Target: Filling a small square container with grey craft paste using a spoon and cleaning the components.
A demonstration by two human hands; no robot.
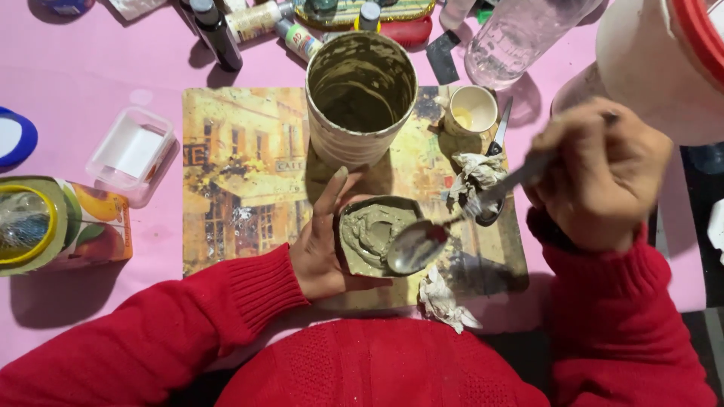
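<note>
Spoon work is what the head view shows. Your left hand point(324, 241) cups a small round dish filled with grey-green paste point(373, 235); the fingers curl around its left wall and the thumb goes up along the far rim, so the grasp is closed on the dish, half wrapped. The dish sits low over the printed place mat with a yellow street picture point(241, 173), just in front of the tall cylindrical tin smeared with the same grey paste point(360, 98).

Your right hand point(599, 177) is closed in a fist around the handle of a long metal spoon point(422, 241), gripped far from the bowl. The spoon bowl lies at the right rim of the dish and touches the paste, I think; its inside looks nearly clean.

To do this well, keep the dish level and pressed in the palm, because the push of the spoon comes from the right and can tip it toward your wrist. I would move the grip nearer to the spoon bowl, for more control. Scrape along the wall, not only the middle.

Near the dish lie a crumpled white tissue point(445, 301), another crumpled paper point(477, 172) and small scissors point(494, 151); a small white cup point(471, 109) stands beside the tin. Keep your red sleeve away from the wet rim.
</note>
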